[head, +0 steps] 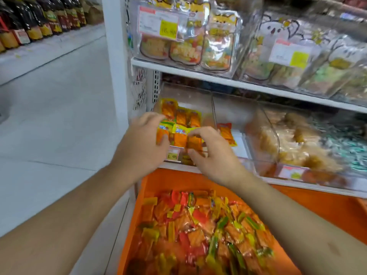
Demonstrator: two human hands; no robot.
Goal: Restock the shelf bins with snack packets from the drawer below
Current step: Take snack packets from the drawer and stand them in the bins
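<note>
The left hand and the right hand meet over a row of small orange snack packets with yellow-green tops, fingers curled and pinching the row from either end, thumbs underneath; probably this keeps the packets side by side so they go in as a neat line. Just beyond the fingertips sits the clear plastic shelf bin, and the held row hangs at its front lip, with more of the same packets already lined up behind. To the right of the right hand, one lone orange packet lies in the neighbouring clear compartment, and further right a clear bin holds pale brown puffed snacks. Below both wrists the open orange drawer is heaped with loose packets in orange, red and green wrappers, so plenty of stock remains to lift.
</note>
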